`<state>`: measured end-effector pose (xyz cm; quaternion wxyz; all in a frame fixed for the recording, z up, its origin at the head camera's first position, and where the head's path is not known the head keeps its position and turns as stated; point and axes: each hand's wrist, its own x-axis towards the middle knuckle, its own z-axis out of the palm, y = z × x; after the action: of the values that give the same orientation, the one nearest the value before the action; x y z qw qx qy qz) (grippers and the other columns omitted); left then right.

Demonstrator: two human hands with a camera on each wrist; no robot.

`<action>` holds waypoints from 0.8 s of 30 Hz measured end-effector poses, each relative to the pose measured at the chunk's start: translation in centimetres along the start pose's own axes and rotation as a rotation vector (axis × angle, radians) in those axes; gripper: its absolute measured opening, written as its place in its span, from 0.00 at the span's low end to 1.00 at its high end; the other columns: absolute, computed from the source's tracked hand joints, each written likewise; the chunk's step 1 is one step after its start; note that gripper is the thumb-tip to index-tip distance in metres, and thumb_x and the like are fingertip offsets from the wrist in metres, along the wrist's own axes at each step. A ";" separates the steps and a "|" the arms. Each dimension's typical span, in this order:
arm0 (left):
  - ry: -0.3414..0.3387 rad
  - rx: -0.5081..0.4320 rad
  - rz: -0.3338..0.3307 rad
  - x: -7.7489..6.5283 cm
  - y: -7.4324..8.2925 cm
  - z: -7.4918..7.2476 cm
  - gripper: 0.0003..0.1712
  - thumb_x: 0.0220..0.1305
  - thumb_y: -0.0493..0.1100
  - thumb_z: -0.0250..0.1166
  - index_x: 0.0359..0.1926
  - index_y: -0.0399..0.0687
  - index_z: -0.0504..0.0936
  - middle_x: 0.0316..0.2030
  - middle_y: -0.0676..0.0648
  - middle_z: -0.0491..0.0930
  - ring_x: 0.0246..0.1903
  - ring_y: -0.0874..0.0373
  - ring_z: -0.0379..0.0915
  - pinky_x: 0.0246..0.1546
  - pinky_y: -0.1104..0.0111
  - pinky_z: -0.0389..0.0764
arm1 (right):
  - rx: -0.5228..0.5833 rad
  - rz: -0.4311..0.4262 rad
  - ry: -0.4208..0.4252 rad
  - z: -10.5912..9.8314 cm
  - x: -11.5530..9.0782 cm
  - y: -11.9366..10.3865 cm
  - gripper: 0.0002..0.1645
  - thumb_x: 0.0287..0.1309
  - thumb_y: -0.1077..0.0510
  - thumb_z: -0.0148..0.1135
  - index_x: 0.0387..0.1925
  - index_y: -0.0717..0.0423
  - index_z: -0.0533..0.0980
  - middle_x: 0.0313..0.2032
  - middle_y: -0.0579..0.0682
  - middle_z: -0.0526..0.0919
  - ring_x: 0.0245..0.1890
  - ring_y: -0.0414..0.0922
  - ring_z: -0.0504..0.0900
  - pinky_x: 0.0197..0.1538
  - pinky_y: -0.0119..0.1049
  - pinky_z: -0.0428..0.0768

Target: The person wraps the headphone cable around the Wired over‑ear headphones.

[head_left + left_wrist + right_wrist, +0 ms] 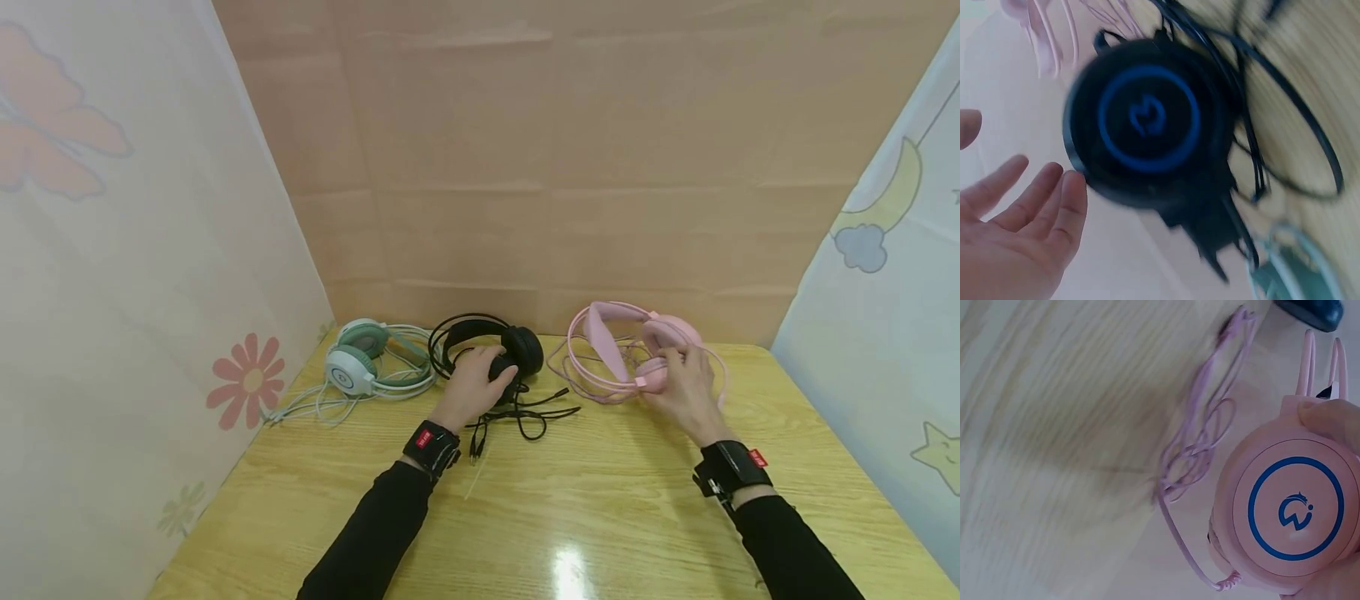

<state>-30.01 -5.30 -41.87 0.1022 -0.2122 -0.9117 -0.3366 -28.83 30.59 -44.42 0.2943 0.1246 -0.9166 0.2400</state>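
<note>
Black headphones (522,350) lie at the back middle of the table. My left hand (468,387) is at their nearer ear cup; in the left wrist view its fingers (1072,206) are extended at the cup's edge, the thumb apart. Whether they touch the cup I cannot tell. A blue ring and logo mark this ear cup (1147,150). To the right, pink headphones (603,343) stand tilted on the table. My right hand (684,396) grips their nearer ear cup (1294,550), thumb on the upper edge and fingers at the lower side.
White and green headphones (352,371) lie at the left, their white cable trailing toward the left wall. A black cable (525,412) is bundled in front of the black pair. A pink cable (1194,450) lies looped by the pink pair. A brown backdrop (555,167) rises behind.
</note>
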 end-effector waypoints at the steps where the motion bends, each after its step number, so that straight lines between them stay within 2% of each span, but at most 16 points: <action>1: -0.001 -0.038 -0.010 0.2 0.2 0.3 0.29 0.73 0.56 0.55 0.66 0.43 0.70 0.58 0.41 0.76 0.58 0.48 0.73 0.57 0.55 0.75 | 0.012 -0.010 0.012 0.0 0.0 -0.3 0.40 0.27 0.65 0.80 0.46 0.70 0.69 0.50 0.73 0.63 0.54 0.72 0.60 0.56 0.68 0.55; 5: 0.027 -0.180 -0.040 1.0 1.2 1.3 0.29 0.72 0.54 0.57 0.65 0.42 0.71 0.51 0.43 0.80 0.49 0.52 0.78 0.49 0.59 0.79 | 0.027 -0.078 0.047 0.1 0.2 -1.6 0.42 0.25 0.67 0.81 0.47 0.70 0.69 0.49 0.72 0.63 0.53 0.71 0.61 0.57 0.70 0.53; 8: 0.044 -0.239 -0.066 1.6 1.8 2.1 0.29 0.71 0.55 0.58 0.65 0.43 0.72 0.47 0.45 0.81 0.44 0.55 0.80 0.43 0.64 0.80 | 0.015 -0.123 0.066 0.1 0.5 -2.5 0.43 0.23 0.67 0.82 0.47 0.70 0.70 0.48 0.71 0.63 0.52 0.69 0.62 0.59 0.71 0.52; 13: 0.055 -0.334 -0.128 3.2 2.8 3.2 0.33 0.70 0.56 0.60 0.68 0.44 0.67 0.51 0.42 0.78 0.41 0.57 0.79 0.33 0.69 0.79 | 0.023 -0.151 0.087 0.1 0.8 -3.7 0.42 0.22 0.67 0.82 0.46 0.68 0.70 0.47 0.69 0.64 0.51 0.68 0.63 0.60 0.70 0.53; 16: 0.072 -0.368 -0.146 4.2 3.6 3.7 0.36 0.68 0.55 0.62 0.68 0.42 0.65 0.51 0.40 0.77 0.40 0.56 0.78 0.32 0.69 0.79 | 0.020 -0.171 0.097 0.3 0.8 -4.1 0.41 0.22 0.67 0.81 0.45 0.67 0.70 0.46 0.68 0.64 0.50 0.67 0.63 0.59 0.70 0.54; 19: 0.090 -0.345 -0.161 5.4 4.3 4.2 0.38 0.66 0.56 0.63 0.67 0.38 0.64 0.49 0.38 0.76 0.40 0.51 0.77 0.37 0.63 0.79 | -0.008 -0.205 0.110 0.6 0.7 -4.6 0.41 0.21 0.66 0.82 0.44 0.66 0.71 0.45 0.67 0.65 0.49 0.68 0.64 0.58 0.69 0.57; 24: 0.106 -0.276 -0.262 6.7 5.7 4.3 0.48 0.63 0.62 0.63 0.73 0.39 0.56 0.61 0.33 0.70 0.57 0.42 0.72 0.55 0.52 0.75 | -0.057 -0.242 0.115 0.9 0.4 -5.3 0.43 0.17 0.65 0.84 0.44 0.64 0.72 0.46 0.66 0.66 0.51 0.69 0.65 0.57 0.70 0.59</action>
<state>-33.60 3.56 -39.70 0.0754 -0.0855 -0.8699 -0.4798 -27.64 25.56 -42.83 0.3766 0.2117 -0.8830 0.1834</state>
